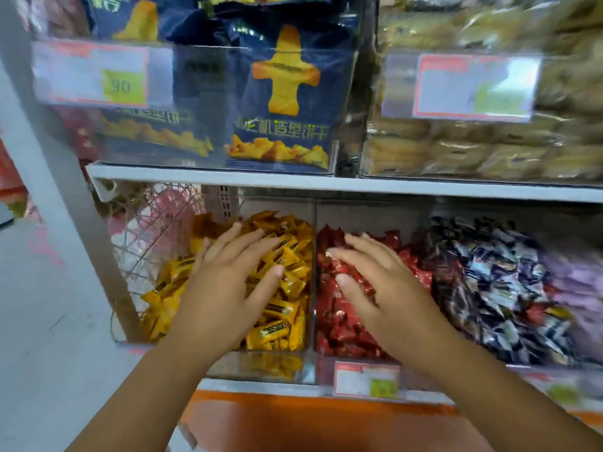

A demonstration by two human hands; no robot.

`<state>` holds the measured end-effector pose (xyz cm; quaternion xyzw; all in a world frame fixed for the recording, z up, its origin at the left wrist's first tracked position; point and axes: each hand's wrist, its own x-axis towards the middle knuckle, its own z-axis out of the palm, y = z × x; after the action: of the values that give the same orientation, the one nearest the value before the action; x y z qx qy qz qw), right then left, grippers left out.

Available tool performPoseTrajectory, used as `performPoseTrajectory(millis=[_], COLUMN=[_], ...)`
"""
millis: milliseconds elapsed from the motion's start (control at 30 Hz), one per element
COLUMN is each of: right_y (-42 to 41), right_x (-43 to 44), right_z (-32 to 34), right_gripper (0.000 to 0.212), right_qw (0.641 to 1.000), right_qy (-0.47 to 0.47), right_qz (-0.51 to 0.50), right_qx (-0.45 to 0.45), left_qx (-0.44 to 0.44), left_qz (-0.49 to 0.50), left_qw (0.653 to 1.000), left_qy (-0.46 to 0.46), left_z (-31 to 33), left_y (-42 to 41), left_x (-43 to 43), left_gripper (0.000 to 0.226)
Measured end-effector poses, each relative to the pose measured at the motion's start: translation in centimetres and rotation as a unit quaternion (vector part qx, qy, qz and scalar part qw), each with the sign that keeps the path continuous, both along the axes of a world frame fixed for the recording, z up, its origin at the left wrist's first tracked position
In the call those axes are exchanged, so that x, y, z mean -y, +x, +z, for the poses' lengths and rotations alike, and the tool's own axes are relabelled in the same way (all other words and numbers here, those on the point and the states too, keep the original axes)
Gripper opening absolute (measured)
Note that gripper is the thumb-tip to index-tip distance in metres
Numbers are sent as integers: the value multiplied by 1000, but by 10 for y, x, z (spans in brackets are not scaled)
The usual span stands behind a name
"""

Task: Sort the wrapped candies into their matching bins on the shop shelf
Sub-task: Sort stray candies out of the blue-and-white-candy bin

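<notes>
in the head view, the shop shelf [326, 185] is seen from the front and slightly from above. the left hand [225, 278] is held palm down over the yellow candies [287, 308], its fingers straight and spread apart, and nothing is pinched or gripped by it. the yellow candies are heaped in the leftmost clear bin [261, 370] on the lower level.

the right hand [385, 288] is held palm down over the red candies [339, 324], its fingers likewise straight and fanned out, with nothing gripped. whether either palm is pressed onto the wrappers or only held above them cannot be told. the red candies are piled in the 2nd clear bin [326, 367], just beside the 1st and parted from it by a clear wall.

to the right of the red pile, dark blue and white candies [496, 288] are heaped, and 1 yellow wrapper [556, 312] is seen lying among them. pale purple candies [574, 282], blurred, are seen at the frame's right edge. a price tag [367, 378] is fixed to the front of the 2nd bin.

on the upper level, dark blue biscuit bags [280, 93] are stood behind a clear front, beside a label marked 90 [101, 73]. wrapped pastries [489, 148] are stacked to their right. a pink wire basket [156, 223] is seen left of the yellow candies.
</notes>
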<state>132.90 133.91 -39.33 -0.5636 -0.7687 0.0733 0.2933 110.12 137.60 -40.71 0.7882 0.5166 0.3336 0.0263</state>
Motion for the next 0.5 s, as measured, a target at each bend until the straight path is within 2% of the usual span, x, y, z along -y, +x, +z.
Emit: performPoseTrajectory(millis=[167, 233, 333, 400, 500], right_y=[100, 146, 206, 231, 245], right_x=[26, 34, 40, 40, 34], right_z=[12, 11, 0, -10, -18], right_gripper=[37, 31, 32, 34, 25], right_qw=[991, 980, 965, 955, 950], right_qy=[-7, -12, -74, -111, -146], right_qz=[-123, -188, -246, -272, -275], right_qx=[-56, -57, -50, -52, 1], left_qx=[-9, -10, -27, -37, -56], left_qz=[-129, -174, -193, -197, -192], left_qw=[991, 985, 977, 975, 975], left_qy=[22, -9, -88, -97, -100], left_z=[-5, -7, -14, -19, -23], left_y=[80, 116, 159, 180, 203], left_x=[16, 26, 33, 31, 28], left_gripper=[45, 46, 61, 66, 64])
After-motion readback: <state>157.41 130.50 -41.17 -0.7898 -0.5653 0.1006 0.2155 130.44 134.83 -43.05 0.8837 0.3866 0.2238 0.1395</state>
